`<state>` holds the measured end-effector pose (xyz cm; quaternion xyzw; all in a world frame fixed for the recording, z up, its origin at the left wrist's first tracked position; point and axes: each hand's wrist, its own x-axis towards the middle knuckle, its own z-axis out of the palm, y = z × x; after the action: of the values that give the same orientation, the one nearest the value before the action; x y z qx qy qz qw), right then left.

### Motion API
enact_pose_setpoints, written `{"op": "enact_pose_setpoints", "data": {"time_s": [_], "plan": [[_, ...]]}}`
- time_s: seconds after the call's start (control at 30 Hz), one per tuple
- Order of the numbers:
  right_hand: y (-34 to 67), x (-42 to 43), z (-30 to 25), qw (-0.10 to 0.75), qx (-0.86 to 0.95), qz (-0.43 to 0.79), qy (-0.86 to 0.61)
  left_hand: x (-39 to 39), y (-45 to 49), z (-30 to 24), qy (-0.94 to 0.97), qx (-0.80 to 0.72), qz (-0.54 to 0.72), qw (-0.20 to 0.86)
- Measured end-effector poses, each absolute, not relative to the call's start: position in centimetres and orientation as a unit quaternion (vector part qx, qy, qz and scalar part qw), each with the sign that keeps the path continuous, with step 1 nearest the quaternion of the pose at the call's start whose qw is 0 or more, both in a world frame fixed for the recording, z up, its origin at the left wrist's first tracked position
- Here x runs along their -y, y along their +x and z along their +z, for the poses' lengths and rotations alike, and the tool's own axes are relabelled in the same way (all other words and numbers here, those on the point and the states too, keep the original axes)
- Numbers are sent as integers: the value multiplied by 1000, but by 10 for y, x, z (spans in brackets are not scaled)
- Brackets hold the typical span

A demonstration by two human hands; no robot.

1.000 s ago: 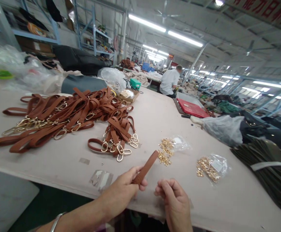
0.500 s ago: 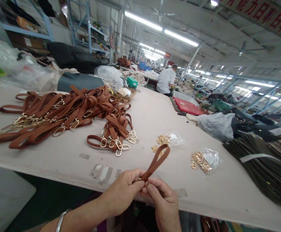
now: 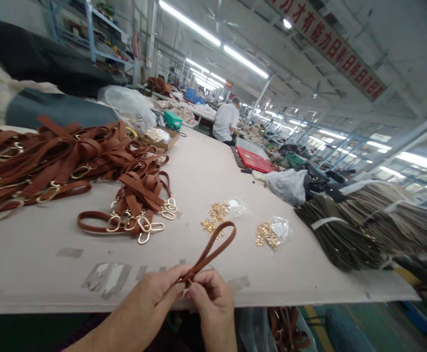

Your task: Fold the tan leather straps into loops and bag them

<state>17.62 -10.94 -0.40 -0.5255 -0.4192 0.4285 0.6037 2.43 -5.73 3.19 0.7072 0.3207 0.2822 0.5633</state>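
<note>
Near the table's front edge, both hands meet at the lower end of a brown leather wrist strap [image 3: 213, 247], whose loop points up and away from me. My left hand [image 3: 158, 288] pinches the strap from the left. Thumb and fingertips of my right hand [image 3: 211, 293] close on the same end, where a small bit of gold metal shows; its shape is partly hidden by the fingers. Just beyond the loop lie small gold hardware pieces [image 3: 218, 211] beside a clear bag. A second clear bag [image 3: 281, 230] has more gold pieces [image 3: 266, 235] spilling from it.
A small cluster of brown straps [image 3: 140, 190] with gold clips lies left of centre, a larger heap [image 3: 52, 161] behind it. At right stands a stack of dark strips [image 3: 338, 232]. Farther back are a red tray [image 3: 253, 160], a green box [image 3: 172, 120] and a seated person [image 3: 226, 120].
My view has swung to the right, so the table's contents sit farther left. Both hands still grip the strap at its lower end.
</note>
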Motion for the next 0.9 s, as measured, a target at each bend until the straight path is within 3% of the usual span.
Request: {"op": "enact_pose_setpoints", "data": {"time_s": [0.17, 0.43, 0.57, 0.8, 0.9], "plan": [[174, 110, -3, 661, 360, 451, -479, 63, 31, 21, 747, -318, 303, 498], [197, 117, -6, 598, 445, 429, -510, 65, 44, 28, 751, -324, 296, 493], [192, 117, -6, 622, 414, 411, -523, 64, 42, 23, 786, -295, 301, 453], [178, 111, -12, 657, 354, 415, -520, 50, 38, 4, 859, -207, 416, 215], [180, 109, -19, 655, 372, 375, -540, 45, 38, 0, 863, -196, 435, 166]]}}
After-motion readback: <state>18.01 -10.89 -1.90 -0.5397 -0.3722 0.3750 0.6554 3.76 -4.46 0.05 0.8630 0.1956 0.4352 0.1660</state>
